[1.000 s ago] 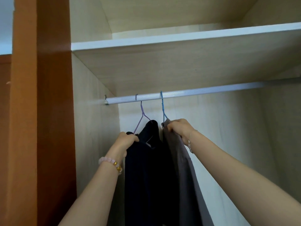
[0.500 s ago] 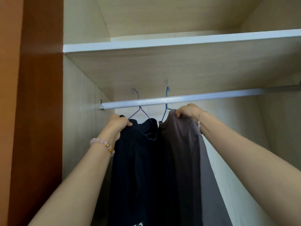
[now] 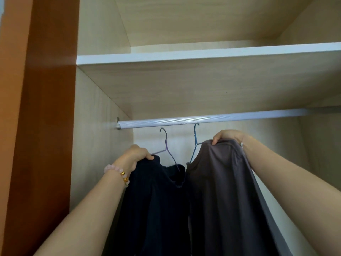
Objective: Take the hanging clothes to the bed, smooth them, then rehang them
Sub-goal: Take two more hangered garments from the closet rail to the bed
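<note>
Inside a wardrobe, my left hand (image 3: 137, 156) grips the shoulder of a dark navy garment (image 3: 156, 209) on a purple wire hanger (image 3: 167, 145). That hanger's hook hangs free below the metal rail (image 3: 212, 120). My right hand (image 3: 227, 136) grips the shoulder of a grey-brown garment (image 3: 221, 191) on a blue wire hanger (image 3: 195, 143). The blue hook's top sits right at the rail's lower edge; I cannot tell whether it touches. The two garments hang side by side, their lower parts cut off by the frame.
A light wooden shelf with a white front edge (image 3: 184, 55) spans the wardrobe above the rail. An orange-brown side panel (image 3: 46, 126) stands at the left. The rail to the right of the hangers carries nothing.
Both hooks, raised above the rail half a second ago, have come down in front of it. The purple hook now sits below the rail. Both hands kept their grip on the garments.
</note>
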Motion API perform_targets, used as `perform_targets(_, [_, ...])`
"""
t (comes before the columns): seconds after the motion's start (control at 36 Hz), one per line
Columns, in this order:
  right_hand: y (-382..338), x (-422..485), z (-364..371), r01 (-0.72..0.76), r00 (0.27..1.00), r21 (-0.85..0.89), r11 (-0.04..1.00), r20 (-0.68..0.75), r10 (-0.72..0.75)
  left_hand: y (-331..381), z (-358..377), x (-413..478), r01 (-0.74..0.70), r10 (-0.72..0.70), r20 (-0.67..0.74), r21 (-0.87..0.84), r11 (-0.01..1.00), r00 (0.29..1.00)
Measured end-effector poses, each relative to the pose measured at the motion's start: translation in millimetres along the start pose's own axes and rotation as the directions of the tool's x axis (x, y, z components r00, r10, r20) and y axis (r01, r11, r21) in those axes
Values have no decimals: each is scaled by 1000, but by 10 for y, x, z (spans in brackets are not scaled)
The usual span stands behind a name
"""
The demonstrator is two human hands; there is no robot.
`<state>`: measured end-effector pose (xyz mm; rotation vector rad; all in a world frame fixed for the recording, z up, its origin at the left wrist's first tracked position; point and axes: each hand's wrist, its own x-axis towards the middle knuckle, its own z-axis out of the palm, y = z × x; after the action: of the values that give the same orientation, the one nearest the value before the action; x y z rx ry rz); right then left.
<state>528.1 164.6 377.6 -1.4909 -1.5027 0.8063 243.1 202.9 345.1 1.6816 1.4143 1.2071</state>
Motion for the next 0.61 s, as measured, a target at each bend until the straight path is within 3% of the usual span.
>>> perform_targets(0.14, [438, -69, 221, -81, 995, 83, 993, 73, 75, -432, 269, -74, 76, -75, 43, -25, 997, 996])
perform_targets(0.31, [1196, -507, 602, 65, 986, 146, 987, -163, -41, -1088, 665, -613, 117, -105, 81, -163, 980, 991])
perform_targets(0.42, [1928, -1111, 951, 113, 985, 289, 951, -161, -68, -1683, 916, -1285, 132, -113, 91, -243, 961, 989])
perform_targets(0.61, [2934, -2163, 1466, 96, 984, 341, 935, -175, -37, -2639, 1156, -2346, 177, -158, 97, -237, 955, 983])
